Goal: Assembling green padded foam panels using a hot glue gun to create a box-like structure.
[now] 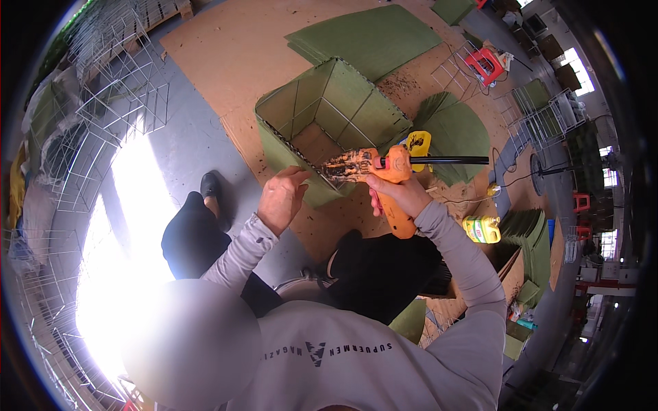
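My right hand is wrapped round the handle of an orange pistol-grip tool, which has a blackened nose and a straight black rod out of its back. Its nose points left, over the near rim of an open box made of green fabric on a wire frame. Dark, closely spaced marks run along the box's rim. My left hand is closed, fingertips pinched at the near left edge of the box's fabric, just beside the tool's nose. What exactly lies between those fingertips is partly hidden.
Stacked green sheets lie behind the box, and more to its right. The brown board beneath carries scattered dark bits. A yellow jug stands right of my right arm. Wire frames crowd the left; a red stool is at far right.
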A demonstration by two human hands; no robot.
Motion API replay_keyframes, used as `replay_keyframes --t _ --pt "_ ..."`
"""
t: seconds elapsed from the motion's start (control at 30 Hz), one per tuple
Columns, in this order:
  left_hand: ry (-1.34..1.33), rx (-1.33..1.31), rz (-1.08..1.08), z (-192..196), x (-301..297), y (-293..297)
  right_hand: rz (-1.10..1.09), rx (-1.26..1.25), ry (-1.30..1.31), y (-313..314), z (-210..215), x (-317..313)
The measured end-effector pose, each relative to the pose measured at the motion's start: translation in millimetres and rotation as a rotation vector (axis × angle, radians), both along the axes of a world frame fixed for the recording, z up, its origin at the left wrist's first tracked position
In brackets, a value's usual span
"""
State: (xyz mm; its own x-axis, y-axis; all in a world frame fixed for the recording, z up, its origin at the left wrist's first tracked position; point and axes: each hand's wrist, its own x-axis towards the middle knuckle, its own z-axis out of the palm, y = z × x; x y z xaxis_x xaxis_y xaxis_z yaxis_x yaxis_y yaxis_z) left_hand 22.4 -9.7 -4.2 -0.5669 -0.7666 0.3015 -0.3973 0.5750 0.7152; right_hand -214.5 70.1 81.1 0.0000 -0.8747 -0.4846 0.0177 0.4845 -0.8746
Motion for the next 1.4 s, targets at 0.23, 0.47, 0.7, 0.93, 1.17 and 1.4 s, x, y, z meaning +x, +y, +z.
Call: replay_keyframes --t 0.23,0.47,0.7,0.93,1.17,1.4 --pt "-0.015 -0.001 -0.014 3 3 1 0.016 0.033 0.028 3 7 -3" --pt "-0.002 0.036 -0.050 -2 -2 6 0.018 0.079 0.047 12 15 -9" --pt "0.051 0.080 -0.036 -4 -6 11 0.034 0.109 0.084 13 19 -13" --pt "0.099 0.101 -0.016 -6 -9 16 0.050 0.092 0.059 10 17 -10" --pt "0.098 0.114 0.001 -10 -10 19 0.049 0.067 0.099 10 16 -8" --pt "0.146 0.179 0.036 -4 -12 22 0.011 0.135 0.071 14 23 -9"
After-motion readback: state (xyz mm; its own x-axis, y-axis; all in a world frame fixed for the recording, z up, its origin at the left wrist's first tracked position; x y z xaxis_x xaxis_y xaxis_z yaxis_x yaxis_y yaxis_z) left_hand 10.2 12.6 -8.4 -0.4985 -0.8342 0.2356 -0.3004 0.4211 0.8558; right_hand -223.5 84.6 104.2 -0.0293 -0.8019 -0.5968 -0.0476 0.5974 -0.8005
